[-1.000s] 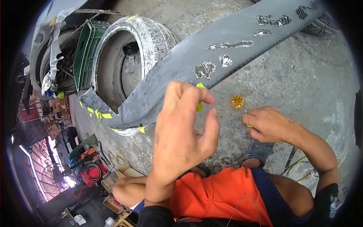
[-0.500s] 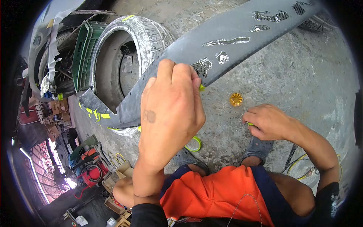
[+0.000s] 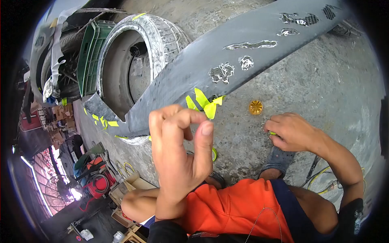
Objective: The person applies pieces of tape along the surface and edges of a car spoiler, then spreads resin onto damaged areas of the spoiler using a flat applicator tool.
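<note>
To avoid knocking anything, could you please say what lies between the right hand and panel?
The head view shows an amber cup between the right hand and panel.

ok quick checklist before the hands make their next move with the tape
1. Tape in right hand: ok, a yellow-green bit shows at its fingers.
2. Left hand free: cannot tell; thumb and index finger curl close together, with nothing clearly visible between them.
3. Tape strips pressed down on the panel: cannot tell, they sit at various angles near its lower edge.
4. Panel surface unbroken: not ok, ragged patches show dark weave.
5. Amber container clear of both hands: ok, it stands apart on the floor.
</note>
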Demonstrator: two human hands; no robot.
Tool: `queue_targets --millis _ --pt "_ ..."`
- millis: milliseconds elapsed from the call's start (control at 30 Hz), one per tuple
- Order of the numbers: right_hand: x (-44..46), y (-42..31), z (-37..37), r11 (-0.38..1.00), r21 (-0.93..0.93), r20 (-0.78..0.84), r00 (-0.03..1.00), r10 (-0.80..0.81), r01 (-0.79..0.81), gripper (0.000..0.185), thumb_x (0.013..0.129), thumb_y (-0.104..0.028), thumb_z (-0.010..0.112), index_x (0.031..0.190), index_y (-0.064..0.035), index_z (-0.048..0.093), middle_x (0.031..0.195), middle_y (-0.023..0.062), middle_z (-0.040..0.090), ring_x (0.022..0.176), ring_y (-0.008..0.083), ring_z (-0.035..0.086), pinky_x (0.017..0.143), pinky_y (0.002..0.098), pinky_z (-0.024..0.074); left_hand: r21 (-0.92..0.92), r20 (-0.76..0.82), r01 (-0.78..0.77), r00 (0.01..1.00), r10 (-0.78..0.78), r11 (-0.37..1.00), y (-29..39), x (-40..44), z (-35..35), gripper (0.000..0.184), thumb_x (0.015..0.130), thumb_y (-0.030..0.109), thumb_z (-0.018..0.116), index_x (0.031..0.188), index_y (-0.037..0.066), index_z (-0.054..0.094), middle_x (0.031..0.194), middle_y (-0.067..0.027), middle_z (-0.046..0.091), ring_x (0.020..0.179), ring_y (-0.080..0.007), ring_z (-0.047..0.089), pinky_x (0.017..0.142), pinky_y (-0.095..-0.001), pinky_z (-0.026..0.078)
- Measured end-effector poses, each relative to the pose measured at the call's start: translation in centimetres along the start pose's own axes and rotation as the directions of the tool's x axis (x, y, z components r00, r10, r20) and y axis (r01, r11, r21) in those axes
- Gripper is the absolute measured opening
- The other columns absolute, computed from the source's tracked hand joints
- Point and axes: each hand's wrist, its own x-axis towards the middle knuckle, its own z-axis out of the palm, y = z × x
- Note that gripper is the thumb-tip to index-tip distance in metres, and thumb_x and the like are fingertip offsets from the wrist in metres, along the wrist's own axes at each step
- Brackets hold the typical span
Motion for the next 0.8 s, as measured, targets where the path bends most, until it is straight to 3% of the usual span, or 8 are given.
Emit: queue_targets --millis 33,67,200,300,467,500,567,800 --pt "0.1 0.0 0.0 1.000 -0.003 0.003 1.000 -0.003 0.003 0.020 0.081 -0.011 0.064 0.100 -0.0045 0.060 0.090 0.0163 0.064 0.087 0.0398 0.066 0.077 0.0523 0.0518 -0.018 -0.036 -0.003 0.999 0.003 1.000 -0.2 0.2 0.2 0.017 0.089 0.005 0.075 0.100 0.004 0.063 0.100 -0.0121 0.059 0.077 -0.0190 0.051 0.059 -0.0289 0.044" --pt "0.1 -0.1 0.0 1.000 -0.005 -0.004 1.000 -0.006 0.006 0.020 0.081 -0.011 0.064 0.099 -0.0043 0.060 0.090 0.0165 0.064 0.087 0.0401 0.066 0.076 0.0524 0.0517 0.007 -0.026 0.010 1.000 -0.009 1.000 -0.3 0.2 0.4 0.023 0.091 0.017 0.074 0.103 -0.001 0.065 0.099 -0.0112 0.058 0.077 -0.0164 0.051 0.071 -0.0280 0.044" --pt "0.2 -0.2 -0.1 1.000 -0.010 -0.017 1.000 -0.016 0.016 0.020 0.082 -0.012 0.064 0.099 -0.0042 0.059 0.089 0.0167 0.063 0.086 0.0408 0.065 0.076 0.0525 0.0516 0.078 -0.011 -0.064 0.998 0.065 0.995 0.1 1.4 0.6 0.034 0.084 0.017 0.082 0.112 0.000 0.069 0.103 -0.0114 0.059 0.076 -0.0153 0.054 0.068 -0.0268 0.046" --pt "0.1 -0.3 -0.1 1.000 -0.005 -0.023 1.000 -0.015 0.015 0.020 0.081 -0.012 0.065 0.099 -0.0042 0.059 0.089 0.0167 0.063 0.085 0.0411 0.065 0.076 0.0527 0.0515 0.094 -0.008 -0.061 0.998 0.063 0.994 -1.2 0.7 1.9 0.040 0.077 0.009 0.087 0.113 0.003 0.073 0.101 -0.0098 0.062 0.075 -0.0138 0.056 0.064 -0.0258 0.046" --pt "-0.1 -0.3 0.1 0.999 -0.035 -0.005 1.000 -0.007 0.007 0.021 0.081 -0.012 0.065 0.100 -0.0044 0.059 0.089 0.0167 0.063 0.086 0.0408 0.065 0.076 0.0524 0.0517 0.096 -0.135 -0.123 0.982 0.135 0.988 -1.6 0.3 3.0 0.030 0.073 -0.005 0.084 0.101 0.005 0.075 0.088 -0.0062 0.065 0.075 -0.0150 0.059 0.061 -0.0274 0.045" --pt "-0.1 -0.3 0.1 0.999 -0.035 -0.005 1.000 -0.004 0.004 0.021 0.081 -0.012 0.065 0.100 -0.0045 0.059 0.089 0.0167 0.063 0.086 0.0407 0.065 0.076 0.0522 0.0518 0.096 -0.137 -0.121 0.982 0.134 0.988 -1.8 0.3 3.2 0.030 0.073 -0.005 0.084 0.101 0.005 0.075 0.088 -0.0062 0.065 0.075 -0.0150 0.059 0.061 -0.0274 0.045" --pt "-0.2 -0.3 0.0 1.000 -0.025 0.001 1.000 0.004 -0.004 0.021 0.081 -0.012 0.065 0.100 -0.0046 0.059 0.089 0.0167 0.063 0.086 0.0405 0.065 0.076 0.0522 0.0518 0.164 -0.179 -0.233 0.949 0.261 0.959 -2.3 0.1 3.6 0.035 0.070 -0.001 0.085 0.102 0.008 0.074 0.089 -0.0010 0.065 0.072 -0.0159 0.056 0.067 -0.0324 0.035" --pt "-0.1 -0.2 -0.2 1.000 0.003 -0.007 1.000 0.018 -0.018 0.022 0.081 -0.011 0.065 0.101 -0.0048 0.059 0.090 0.0161 0.063 0.086 0.0405 0.065 0.077 0.0522 0.0516 0.207 -0.228 -0.265 0.923 0.309 0.942 -2.5 -1.0 4.5 0.035 0.069 -0.001 0.085 0.102 0.007 0.075 0.090 -0.0006 0.065 0.071 -0.0151 0.054 0.068 -0.0327 0.035"
